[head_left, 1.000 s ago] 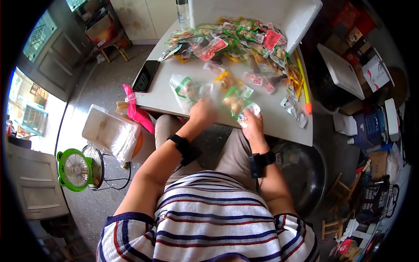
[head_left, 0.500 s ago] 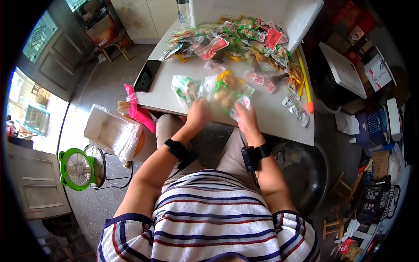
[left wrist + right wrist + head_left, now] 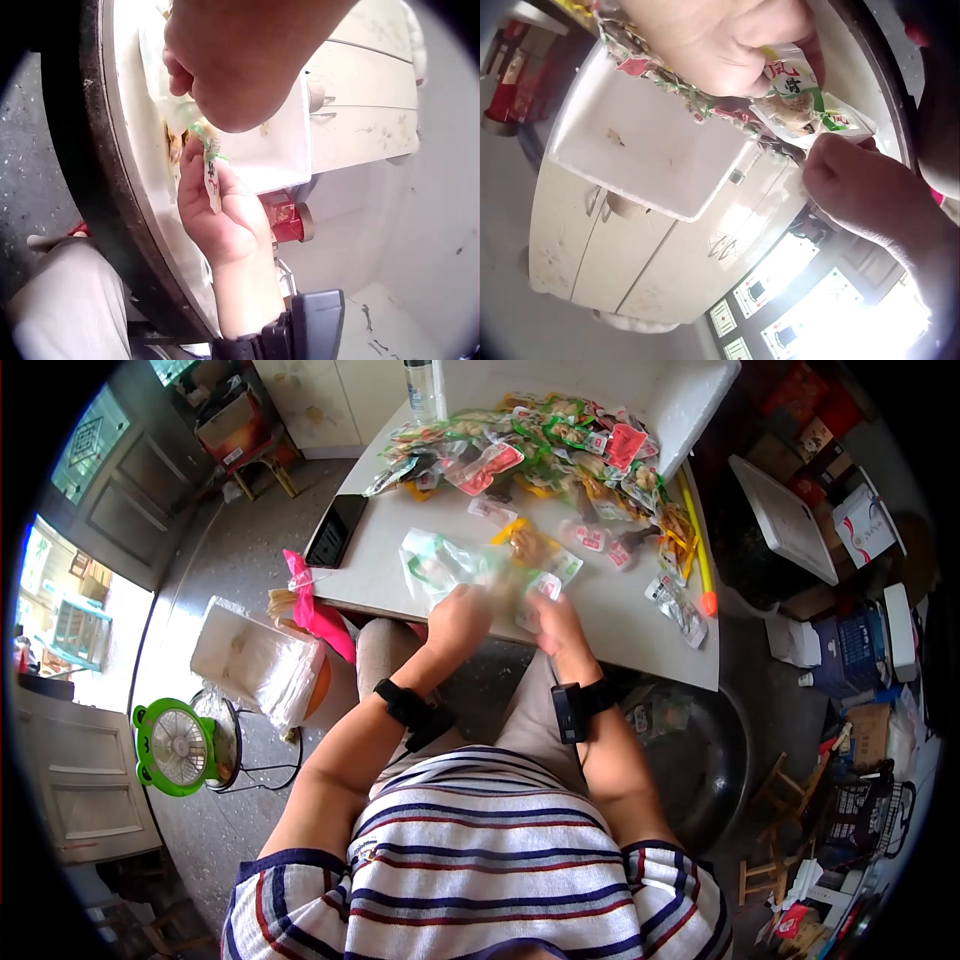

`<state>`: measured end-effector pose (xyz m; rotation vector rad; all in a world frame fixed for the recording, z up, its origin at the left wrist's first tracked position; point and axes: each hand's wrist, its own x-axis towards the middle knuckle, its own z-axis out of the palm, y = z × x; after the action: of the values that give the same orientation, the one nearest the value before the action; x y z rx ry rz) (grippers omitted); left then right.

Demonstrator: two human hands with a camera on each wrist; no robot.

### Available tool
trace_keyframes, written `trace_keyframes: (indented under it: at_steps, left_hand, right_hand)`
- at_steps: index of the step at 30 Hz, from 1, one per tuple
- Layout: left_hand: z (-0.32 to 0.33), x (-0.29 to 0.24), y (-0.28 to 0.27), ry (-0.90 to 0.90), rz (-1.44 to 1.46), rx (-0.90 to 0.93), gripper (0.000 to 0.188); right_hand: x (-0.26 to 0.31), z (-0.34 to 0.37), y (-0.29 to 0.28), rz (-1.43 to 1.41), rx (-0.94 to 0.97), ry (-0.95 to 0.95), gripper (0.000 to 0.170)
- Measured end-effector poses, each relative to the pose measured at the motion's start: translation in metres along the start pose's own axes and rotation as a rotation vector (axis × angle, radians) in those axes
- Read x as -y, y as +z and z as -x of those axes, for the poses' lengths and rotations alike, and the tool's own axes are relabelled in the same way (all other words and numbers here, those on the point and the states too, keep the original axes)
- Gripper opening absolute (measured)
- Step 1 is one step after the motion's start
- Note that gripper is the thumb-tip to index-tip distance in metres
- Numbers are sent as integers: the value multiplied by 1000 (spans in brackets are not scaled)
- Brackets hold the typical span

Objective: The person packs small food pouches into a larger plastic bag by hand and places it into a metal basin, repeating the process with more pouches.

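My left hand (image 3: 460,622) is curled at the table's front edge, beside a clear plastic bag with green on it (image 3: 432,560). In the right wrist view, the left hand (image 3: 862,184) pinches the corner of a white and green snack packet (image 3: 847,118). Close by on the right, my right hand (image 3: 560,628) grips a snack packet with red lettering (image 3: 784,71), its thumb along the wrapper. The two packets overlap between the hands and are blurred in the head view. Just beyond lies a yellow-edged packet (image 3: 527,540) on the table.
A heap of snack packets (image 3: 560,435) covers the table's far side, before a white foam box (image 3: 690,420). A phone (image 3: 337,530) lies left; a yellow stick (image 3: 693,540) and a silvery packet (image 3: 678,610) lie right. A black basin (image 3: 715,760) stands below the table.
My right hand has moved left with its packet, closer to the left hand. The left hand stays near the same place, and the clear bag has shifted slightly.
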<state>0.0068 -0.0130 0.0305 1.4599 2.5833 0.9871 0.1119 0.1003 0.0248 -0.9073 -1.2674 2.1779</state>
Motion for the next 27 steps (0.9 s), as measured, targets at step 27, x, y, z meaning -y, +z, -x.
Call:
trace_keyframes:
  at_steps: [27]
  left_hand:
    - [38,14,4,209,-39,-36,12]
  right_hand:
    - [-17,-17,41,269,407,94,13]
